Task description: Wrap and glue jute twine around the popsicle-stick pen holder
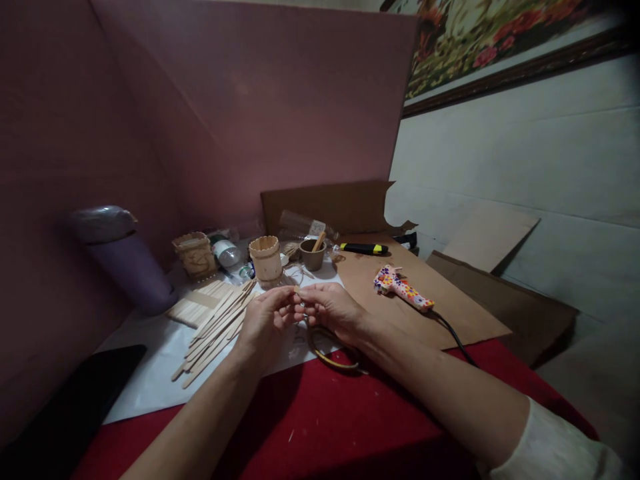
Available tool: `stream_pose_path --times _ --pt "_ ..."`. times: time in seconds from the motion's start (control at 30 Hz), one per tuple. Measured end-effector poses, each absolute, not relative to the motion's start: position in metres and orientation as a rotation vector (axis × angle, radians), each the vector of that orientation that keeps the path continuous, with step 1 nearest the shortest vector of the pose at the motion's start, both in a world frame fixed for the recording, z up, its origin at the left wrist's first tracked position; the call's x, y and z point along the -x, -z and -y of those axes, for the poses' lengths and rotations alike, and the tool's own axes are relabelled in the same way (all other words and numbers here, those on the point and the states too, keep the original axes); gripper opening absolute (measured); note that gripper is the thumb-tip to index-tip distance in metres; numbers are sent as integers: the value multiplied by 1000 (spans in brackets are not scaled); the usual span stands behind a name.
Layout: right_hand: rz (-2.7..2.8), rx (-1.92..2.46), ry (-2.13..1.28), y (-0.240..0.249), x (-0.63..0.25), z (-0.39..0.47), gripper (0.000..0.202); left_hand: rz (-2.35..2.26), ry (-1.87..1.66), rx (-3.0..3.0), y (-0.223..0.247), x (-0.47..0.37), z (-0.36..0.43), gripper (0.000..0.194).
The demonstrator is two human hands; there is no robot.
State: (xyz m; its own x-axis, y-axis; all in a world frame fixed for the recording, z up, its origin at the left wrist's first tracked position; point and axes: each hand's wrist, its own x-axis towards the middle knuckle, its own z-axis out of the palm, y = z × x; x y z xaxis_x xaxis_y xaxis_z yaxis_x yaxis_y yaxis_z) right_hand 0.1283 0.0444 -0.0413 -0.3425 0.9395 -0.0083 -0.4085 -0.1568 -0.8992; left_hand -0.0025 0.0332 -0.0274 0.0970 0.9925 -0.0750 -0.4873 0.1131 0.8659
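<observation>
My left hand point(270, 317) and my right hand point(333, 308) meet over the middle of the work surface, fingertips pinched together. A tiny pale piece point(299, 291) shows between the fingertips; its kind is too small to tell. Under my right hand lies a curved yellow and dark loop point(334, 362), like a scissors handle, its rest hidden by the hand. Beside my left hand, flat wooden craft sticks point(215, 333) are spread in a pile. Just beyond the hands stands a small round container point(266, 261) faced with wood.
A flower-patterned glue gun point(403, 290) lies on cardboard point(465, 319) at right, its cord trailing forward. Behind are a yellow-black cutter point(364, 249), a small brown cup point(313, 259), another wooden container point(196, 259) and plastic bottles point(226, 253). A purple cylinder point(127, 267) stands left.
</observation>
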Motion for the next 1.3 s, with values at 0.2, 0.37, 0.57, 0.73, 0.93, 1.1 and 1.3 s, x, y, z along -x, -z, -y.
stream_pose_path --times 0.2,0.37,0.57,0.73,0.93,1.1,1.3 --pt "1069 781 -1616 44 -127 -45 21 -827 -1299 -817 29 2 -34 14" --pt "1065 752 -1610 42 -126 -42 21 -873 -1303 -812 31 5 -38 14" --pt "1045 755 -1625 40 -126 -42 19 -892 -1317 -808 31 5 -39 13" --pt "1054 787 -1603 40 -124 -42 19 -900 -1328 -825 31 5 -38 15" --pt "1063 822 -1542 43 -124 -43 25 -901 -1338 -843 32 5 -39 18" --pt "1079 824 -1532 45 -124 -44 25 -901 -1343 -852 33 4 -38 22" --pt "1099 815 -1512 46 -124 -44 26 -866 -1332 -861 34 4 -37 22"
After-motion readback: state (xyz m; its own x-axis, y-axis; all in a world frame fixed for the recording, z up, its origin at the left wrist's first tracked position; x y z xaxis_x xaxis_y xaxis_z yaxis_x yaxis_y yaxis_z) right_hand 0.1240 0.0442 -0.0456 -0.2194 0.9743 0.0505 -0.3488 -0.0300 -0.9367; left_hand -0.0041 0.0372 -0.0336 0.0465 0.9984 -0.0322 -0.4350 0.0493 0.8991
